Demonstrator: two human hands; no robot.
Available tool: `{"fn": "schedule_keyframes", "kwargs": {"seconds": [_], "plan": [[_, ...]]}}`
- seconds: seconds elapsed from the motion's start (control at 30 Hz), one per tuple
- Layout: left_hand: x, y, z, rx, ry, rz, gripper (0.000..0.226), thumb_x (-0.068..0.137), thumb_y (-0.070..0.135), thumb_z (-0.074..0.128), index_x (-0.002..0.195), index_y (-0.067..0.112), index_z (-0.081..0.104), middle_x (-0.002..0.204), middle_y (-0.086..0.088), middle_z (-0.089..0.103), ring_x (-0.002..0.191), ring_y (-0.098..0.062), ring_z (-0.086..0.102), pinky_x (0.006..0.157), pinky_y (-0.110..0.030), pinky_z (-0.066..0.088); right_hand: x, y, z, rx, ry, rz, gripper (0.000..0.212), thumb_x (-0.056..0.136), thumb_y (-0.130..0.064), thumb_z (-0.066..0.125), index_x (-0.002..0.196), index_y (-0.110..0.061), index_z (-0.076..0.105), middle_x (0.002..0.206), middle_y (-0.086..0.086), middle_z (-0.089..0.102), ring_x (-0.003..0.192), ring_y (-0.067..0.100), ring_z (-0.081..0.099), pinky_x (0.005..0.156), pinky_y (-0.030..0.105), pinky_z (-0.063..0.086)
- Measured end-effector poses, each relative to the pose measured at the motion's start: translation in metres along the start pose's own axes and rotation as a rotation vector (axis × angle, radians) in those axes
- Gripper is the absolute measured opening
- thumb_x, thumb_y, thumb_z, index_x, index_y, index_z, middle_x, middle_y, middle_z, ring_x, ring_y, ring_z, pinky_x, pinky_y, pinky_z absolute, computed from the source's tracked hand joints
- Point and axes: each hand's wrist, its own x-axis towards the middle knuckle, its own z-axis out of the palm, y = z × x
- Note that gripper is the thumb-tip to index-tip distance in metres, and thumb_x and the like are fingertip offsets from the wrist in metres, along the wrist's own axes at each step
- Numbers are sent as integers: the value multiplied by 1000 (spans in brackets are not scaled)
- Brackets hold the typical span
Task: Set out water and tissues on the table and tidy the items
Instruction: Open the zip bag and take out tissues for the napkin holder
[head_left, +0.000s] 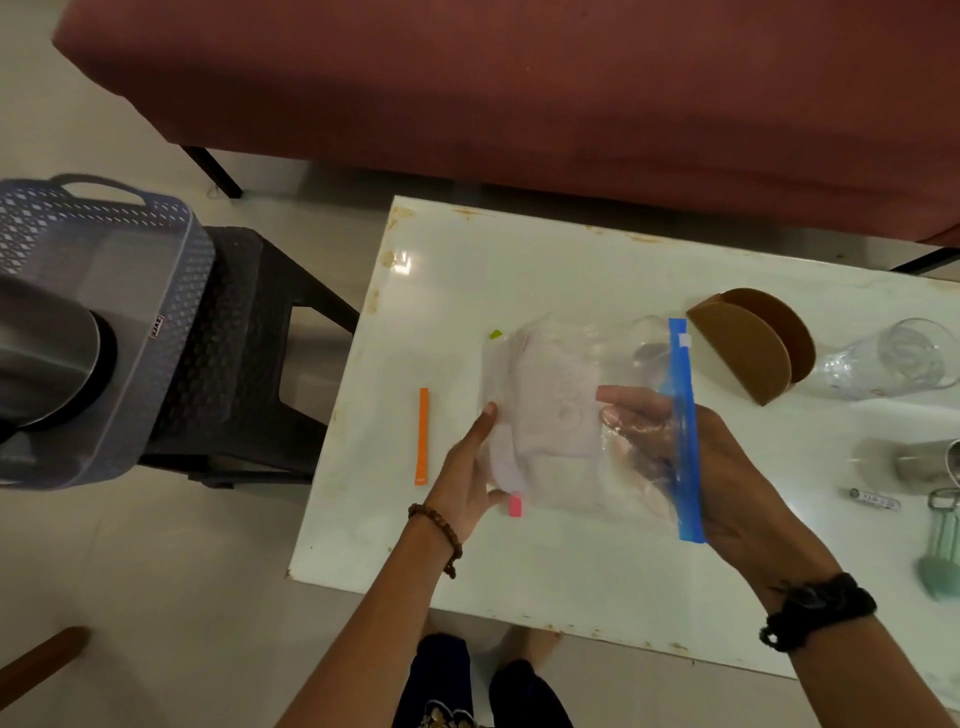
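Both hands hold one clear zip bag (587, 415) just above the middle of the table (467, 280). At far left, off the table, a lattice basket (104, 291) sits on a dark stool (249, 338) with a steel vessel (47, 358) in it. An orange strip (422, 436) lies flat near the table's left edge. Next, the left hand (467, 478) pinches the bag's closed bottom edge, thumb on top, near a pink tab (514, 505). Folded white tissues (550, 410) show through the plastic. The right hand (727, 478) has its fingers (634, 415) pushed in through the blue zip mouth (684, 431), reaching toward the tissues; whether they have closed on them I cannot tell.

The bag lies roughly level, its long axis running left to right, mouth toward the right edge, zip strip running front to back.

To do this well, I judge the left hand should keep the bottom pinned while the right draws the tissues out flat, so they do not crumple or drag the bag.

Further right stand a brown tissue holder (753, 348), a glass (893, 358) on its side and a steel cup (924, 462) at the right edge.
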Motion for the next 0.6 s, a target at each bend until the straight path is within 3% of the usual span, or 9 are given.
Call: {"fn": "schedule_keyframes", "kwargs": {"seconds": [0.03, 0.07, 0.17, 0.2, 0.3, 0.37, 0.43, 0.5, 0.6], "plan": [[2, 1, 0, -25, 8, 42, 53, 73, 47, 59, 120, 23, 58, 123, -3, 64, 116, -24, 57, 90, -44, 50, 0, -2, -3, -54, 21, 4, 39, 54, -53, 73, 80, -25, 73, 74, -15, 73, 78, 2, 65, 60, 14, 48], [3, 4, -2, -46, 19, 84, 53, 74, 40, 61, 123, 19, 57, 125, -7, 62, 117, -26, 57, 92, -46, 49, 2, -1, -6, -98, 50, 17, 33, 51, -50, 73, 75, -27, 73, 72, -15, 73, 78, 6, 64, 63, 19, 48], [4, 13, -7, -47, 45, 194, 43, 72, 28, 65, 114, 19, 60, 114, -4, 67, 106, -22, 63, 90, -45, 52, 13, 6, -8, -122, 89, 92, 18, 75, -22, 73, 90, -16, 67, 47, -15, 65, 49, -1, 59, 44, 11, 40], [4, 16, -9, -21, 52, 221, 44, 71, 27, 66, 114, 19, 60, 113, -4, 67, 105, -21, 63, 89, -44, 53, 16, 8, -6, -158, 99, 120, 20, 72, -26, 74, 88, -16, 65, 45, -17, 62, 45, -3, 57, 43, 8, 40], [3, 26, -16, 56, 44, 275, 54, 71, 25, 65, 122, 14, 52, 116, -6, 64, 110, -25, 61, 89, -45, 52, 22, 19, -1, -230, 156, 106, 39, 50, -44, 72, 77, -17, 66, 75, -5, 67, 70, 8, 62, 77, 25, 51], [3, 32, -20, 85, 46, 306, 46, 74, 22, 64, 118, 16, 54, 113, -3, 65, 106, -22, 62, 87, -41, 54, 23, 24, 2, -212, 216, 62, 38, 66, -30, 75, 91, -3, 67, 90, 10, 69, 85, 23, 66, 89, 38, 50], [4, 36, -26, 94, 102, 335, 30, 80, 16, 61, 109, 18, 59, 107, -1, 66, 101, -20, 63, 83, -35, 56, 25, 32, 0, -234, 270, 15, 25, 76, -18, 72, 95, -1, 66, 92, 9, 72, 89, 24, 67, 87, 31, 52], [5, 39, -38, 113, 179, 351, 22, 84, 13, 58, 105, 18, 60, 106, -2, 65, 100, -20, 62, 83, -37, 56, 24, 34, 0, -289, 310, -34, 11, 81, -15, 69, 87, -6, 68, 78, -10, 72, 80, 10, 65, 71, 12, 51], [7, 45, -63, 115, 317, 331, 27, 85, 15, 59, 112, 14, 55, 113, -7, 60, 105, -25, 58, 88, -46, 51, 17, 34, -3, -225, 392, -76, 10, 83, -12, 65, 79, -4, 63, 78, -2, 66, 78, 13, 61, 66, 20, 54]]}}
